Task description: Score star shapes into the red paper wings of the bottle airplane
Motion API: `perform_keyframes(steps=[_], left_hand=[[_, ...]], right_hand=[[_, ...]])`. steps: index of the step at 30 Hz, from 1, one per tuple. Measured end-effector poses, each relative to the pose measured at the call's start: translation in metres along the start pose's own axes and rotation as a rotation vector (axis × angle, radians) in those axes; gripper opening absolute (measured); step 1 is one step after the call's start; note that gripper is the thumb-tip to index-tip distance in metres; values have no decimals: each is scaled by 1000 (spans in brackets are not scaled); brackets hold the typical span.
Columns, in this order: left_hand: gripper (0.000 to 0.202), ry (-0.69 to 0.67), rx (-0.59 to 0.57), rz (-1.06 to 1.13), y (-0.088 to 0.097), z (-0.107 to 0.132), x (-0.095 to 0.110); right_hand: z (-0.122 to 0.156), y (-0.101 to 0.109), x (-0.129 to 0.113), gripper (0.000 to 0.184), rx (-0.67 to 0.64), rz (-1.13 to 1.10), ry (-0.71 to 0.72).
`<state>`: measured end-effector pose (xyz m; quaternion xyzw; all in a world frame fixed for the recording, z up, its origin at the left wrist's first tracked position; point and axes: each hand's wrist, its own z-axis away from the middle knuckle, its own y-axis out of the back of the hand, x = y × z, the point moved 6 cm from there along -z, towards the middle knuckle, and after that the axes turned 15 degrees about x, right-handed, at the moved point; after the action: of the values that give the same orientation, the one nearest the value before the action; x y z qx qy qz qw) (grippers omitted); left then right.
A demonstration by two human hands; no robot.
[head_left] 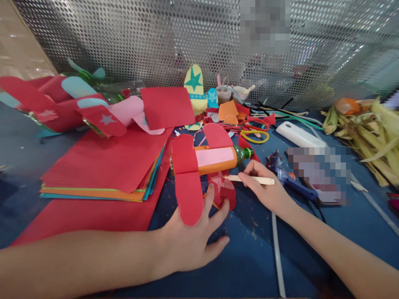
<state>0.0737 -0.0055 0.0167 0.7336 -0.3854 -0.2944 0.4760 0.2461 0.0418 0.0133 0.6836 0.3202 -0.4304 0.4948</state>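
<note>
A green plastic bottle (240, 153) lies on its side, wrapped in orange and pink paper, with rounded red paper strips (187, 178) across it. Below its neck end a red paper piece (230, 198) with a pale star stencil or outline (218, 181) lies on the table. My left hand (199, 232) is spread open, its fingertips pressing on that red piece and the hand partly under the red strip. Between the fingers of my right hand (263, 182) is a slim cream pen (260, 180), its tip at the star.
A stack of coloured paper (102, 162) sits left, with paper-covered bottle planes (59, 108) behind. Yellow-handled scissors (255, 136), paper scraps (229, 111), a blue glue gun (289, 180), a white power strip (301, 136) and dried husks (361, 128) lie right. A perforated metal panel (140, 41) stands behind.
</note>
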Motion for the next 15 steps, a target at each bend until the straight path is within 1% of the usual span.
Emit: perform_keyframes(steps=[6,12,15], left_hand=[[55,2,-4,5,-1,1,0],[55,12,-35,21,-2,0,0],[56,25,-28,20,-3,1,-1]], right_hand=[[0,0,-2,23,-8,1,4],[0,2,1,23,15,0,-9],[0,1,2,22,16,1,-5]])
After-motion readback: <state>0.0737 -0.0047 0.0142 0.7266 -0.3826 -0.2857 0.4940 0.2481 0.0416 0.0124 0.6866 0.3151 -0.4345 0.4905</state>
